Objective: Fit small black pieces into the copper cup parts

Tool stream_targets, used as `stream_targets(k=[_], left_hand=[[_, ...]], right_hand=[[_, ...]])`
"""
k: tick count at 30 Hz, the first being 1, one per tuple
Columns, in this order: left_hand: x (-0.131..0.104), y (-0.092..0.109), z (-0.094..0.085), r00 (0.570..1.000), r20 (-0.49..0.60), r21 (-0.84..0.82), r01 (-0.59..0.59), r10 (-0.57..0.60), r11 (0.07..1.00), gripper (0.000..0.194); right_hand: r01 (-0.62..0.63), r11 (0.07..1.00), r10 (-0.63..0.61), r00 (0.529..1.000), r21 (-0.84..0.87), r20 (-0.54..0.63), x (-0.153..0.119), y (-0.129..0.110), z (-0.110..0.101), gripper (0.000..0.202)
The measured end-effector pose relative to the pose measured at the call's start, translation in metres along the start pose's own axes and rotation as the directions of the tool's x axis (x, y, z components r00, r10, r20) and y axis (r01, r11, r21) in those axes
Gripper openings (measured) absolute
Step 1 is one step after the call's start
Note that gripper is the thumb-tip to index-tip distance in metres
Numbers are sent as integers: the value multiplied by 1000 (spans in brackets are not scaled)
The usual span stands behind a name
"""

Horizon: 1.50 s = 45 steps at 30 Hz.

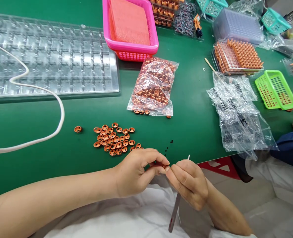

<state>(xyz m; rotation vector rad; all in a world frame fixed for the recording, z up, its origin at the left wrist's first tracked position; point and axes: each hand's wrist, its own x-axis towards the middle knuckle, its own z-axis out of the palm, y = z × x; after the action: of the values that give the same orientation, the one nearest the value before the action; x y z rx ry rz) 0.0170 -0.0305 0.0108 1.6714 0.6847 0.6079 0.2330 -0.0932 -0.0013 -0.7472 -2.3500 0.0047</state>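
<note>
L hand (136, 173) pinches a small copper pc (165, 166), mostly hidden, btwn thumb & fingertip at the counter's (191, 115) near edge. R hand (189, 183) meets it w/ fingertips, tweezers (175, 211) gripped in same hand. Loose copper cups (112, 138) & black bits (171, 141) lie nr that edge; clear bag (153, 86) w/ more cups sits farther in.

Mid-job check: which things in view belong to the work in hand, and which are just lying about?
Likely part of the job:
small orange piece, at the fingertips of the left hand and right hand
tweezers, in the right hand
loose orange cups
tiny black bits
bag of orange cups

Apparently just lying about:
white cord
clear tray
pink basket
crumpled plastic bags
</note>
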Motion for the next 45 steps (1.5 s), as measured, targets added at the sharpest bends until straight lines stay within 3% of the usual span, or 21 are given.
stream_targets(k=[11,14,18,21,24,30,33,37,45], left_hand=[[1,1,1,997,27,-36,70,-69,997,14],[4,3,0,980,75,-92,190,-183,978,14],[10,1,-1,902,194,-283,428,-385,858,17],[14,-5,-1,843,268,-468,538,-467,701,22],[18,-9,-4,800,326,-542,595,-503,594,28],[22,-9,-10,744,409,-587,658,-529,471,34],[23,-10,-10,729,420,-605,669,-541,431,35],[23,-13,-8,731,428,-621,665,-531,415,32],[21,-16,-6,743,407,-660,642,-532,391,24]], right_hand=[[-32,997,30,999,66,38,-4,1,-2,21],[-75,993,68,995,90,78,-8,0,-3,27],[-223,963,212,974,151,83,-5,0,-1,30],[-391,882,384,920,264,80,5,1,0,25],[-516,766,512,850,382,123,13,2,0,17],[-745,367,693,618,557,370,13,5,0,7],[-773,220,717,542,595,438,11,6,0,6],[-770,149,724,512,620,462,11,6,1,5],[-758,172,740,521,629,426,9,5,6,9]])
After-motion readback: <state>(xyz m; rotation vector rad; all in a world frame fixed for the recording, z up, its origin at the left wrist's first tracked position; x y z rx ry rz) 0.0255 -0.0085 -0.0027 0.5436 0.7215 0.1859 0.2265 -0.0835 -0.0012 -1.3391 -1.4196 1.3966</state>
